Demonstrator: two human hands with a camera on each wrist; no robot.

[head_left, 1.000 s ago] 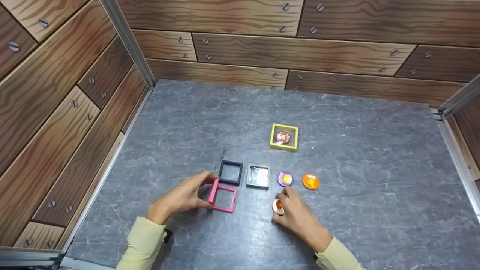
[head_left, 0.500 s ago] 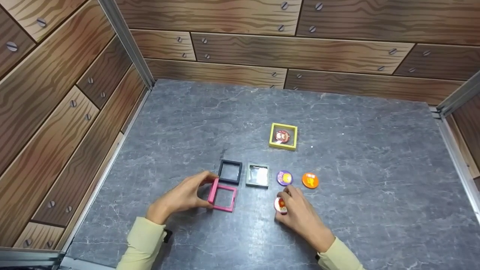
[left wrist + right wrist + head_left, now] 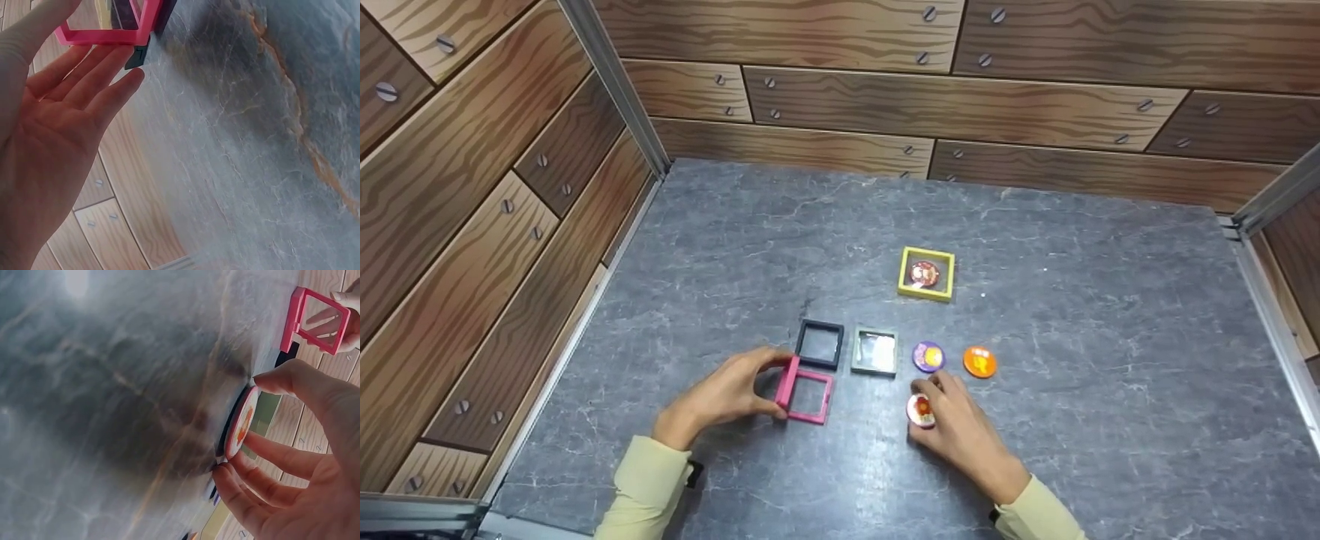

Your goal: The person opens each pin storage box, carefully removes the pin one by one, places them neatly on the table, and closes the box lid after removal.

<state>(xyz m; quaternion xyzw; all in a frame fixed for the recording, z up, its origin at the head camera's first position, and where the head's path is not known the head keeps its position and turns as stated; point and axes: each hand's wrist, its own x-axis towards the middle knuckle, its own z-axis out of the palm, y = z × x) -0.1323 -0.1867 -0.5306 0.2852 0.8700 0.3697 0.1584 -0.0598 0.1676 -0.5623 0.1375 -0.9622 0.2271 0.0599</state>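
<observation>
Grey marbled surface (image 3: 1095, 375), wood-look panels (image 3: 840, 97) at 12 o'clock. Vs 0.5 s ago, white badge (image 3: 919, 411) barely shifts in R hand (image 3: 964, 439), grip clamped on its edge, so hold looks steady; approx 5 o'clock of green frame (image 3: 874, 373). L hand (image 3: 727, 394) clamps opened pink frame (image 3: 787, 387), 8 o'clock. Yellow frame (image 3: 924, 295), 1 o'clock, has 1 red badge (image 3: 924, 274); navy frame (image 3: 819, 365), 9 o'clock, just clear film (image 3: 820, 345).
</observation>
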